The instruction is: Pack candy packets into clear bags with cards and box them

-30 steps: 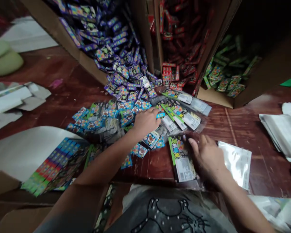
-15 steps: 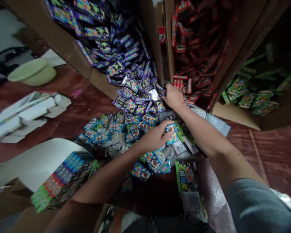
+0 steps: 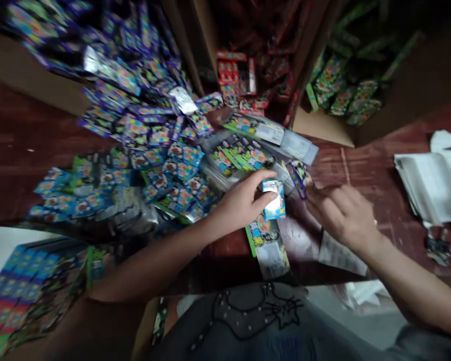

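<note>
My left hand (image 3: pixel 244 198) is closed round a small blue candy packet (image 3: pixel 273 200), its thumb across the front and glare on the wrapper. My right hand (image 3: pixel 346 215) pinches a purple candy packet (image 3: pixel 299 178) by one end, a short way to the right of the blue one. Beneath and between the hands lie clear printed plastic bags (image 3: pixel 244 155) with green edges. Another printed bag (image 3: pixel 268 245) lies just below my left hand. Blue packets (image 3: pixel 184 175) are scattered to the left of that hand.
Cardboard boxes hold purple packets (image 3: pixel 135 75), red packets (image 3: pixel 236 75) and green packets (image 3: pixel 346 90) along the far side. Stacked coloured packets (image 3: pixel 26 286) stand at the lower left. White plastic bags (image 3: pixel 428 185) lie at the right.
My right hand has left the purple and red packets and come back to the right, now with a purple packet. My left hand still holds the blue packet. The view has turned right.
</note>
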Tool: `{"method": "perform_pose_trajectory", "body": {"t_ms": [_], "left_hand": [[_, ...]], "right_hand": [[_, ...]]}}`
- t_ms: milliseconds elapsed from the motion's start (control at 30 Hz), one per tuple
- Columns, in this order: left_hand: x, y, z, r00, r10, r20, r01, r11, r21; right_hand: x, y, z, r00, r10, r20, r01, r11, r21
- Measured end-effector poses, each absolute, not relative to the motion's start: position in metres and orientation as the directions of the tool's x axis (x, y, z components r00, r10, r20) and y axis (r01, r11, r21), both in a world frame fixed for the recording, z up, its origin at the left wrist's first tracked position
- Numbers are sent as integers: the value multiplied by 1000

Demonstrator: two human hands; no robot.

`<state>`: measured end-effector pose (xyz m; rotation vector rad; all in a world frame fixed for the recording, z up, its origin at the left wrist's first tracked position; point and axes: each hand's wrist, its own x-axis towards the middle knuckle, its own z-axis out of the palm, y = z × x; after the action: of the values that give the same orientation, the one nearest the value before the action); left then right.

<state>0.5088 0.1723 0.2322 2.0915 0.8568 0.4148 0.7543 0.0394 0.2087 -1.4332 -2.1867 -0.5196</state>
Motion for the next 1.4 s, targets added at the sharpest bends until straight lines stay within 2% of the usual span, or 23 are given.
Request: {"method": "perform_pose_trajectory", "body": {"t_ms": [67,167,233,333,433,567,633,733,800,867,933,1000,1067,1133,1267,1400], "left_hand": [[534,157,219,763,646,-19,456,-517,725],[563,139,203,814,570,-109,534,-661,527],[573,131,198,832,524,-180,551,-749,367],[577,123,197,875,453,-172,479,-863,163],[574,115,197,918,359,-169,377,-922,86],[570,107,195,908,335,-254,359,-932,56],[570,114,200,913,328,-242,355,-932,75],[574,152,219,919,371,-131,383,-920,86],[583,197,236,879,478,-4,478,-878,23],[598,252,247,791,598,131,608,-792,-53],[616,305,249,704,686,184,708,-699,-101],[634,346,243,645,746,168,764,-632,-128],[648,370,233,605,785,134,796,-591,-129],[654,377,225,586,801,120,810,-575,-113],[639,365,230,587,792,171,808,-587,-55],[606,336,256,616,749,243,732,-659,174]], "right_hand": [[749,-8,186,-329,817,474,941,326,91],[740,-44,156,-248,904,348,968,249,44],[741,-52,145,-187,939,290,976,211,-56],[755,-48,138,-101,969,228,957,157,-243],[769,-35,132,-136,975,176,918,191,-348],[772,-15,124,-247,955,162,870,293,-396],[778,-4,125,-281,943,177,854,330,-403],[809,22,135,-261,929,260,826,355,-439],[837,54,145,-180,930,319,842,313,-439],[858,100,153,-62,942,330,893,200,-403],[867,153,157,110,953,282,928,3,-371],[863,205,157,325,921,213,894,-226,-387],[854,246,154,486,859,161,822,-387,-418],[849,271,151,545,825,147,781,-437,-446],[859,265,145,474,846,245,819,-322,-474],[884,214,142,365,863,349,869,-181,-461]]}}
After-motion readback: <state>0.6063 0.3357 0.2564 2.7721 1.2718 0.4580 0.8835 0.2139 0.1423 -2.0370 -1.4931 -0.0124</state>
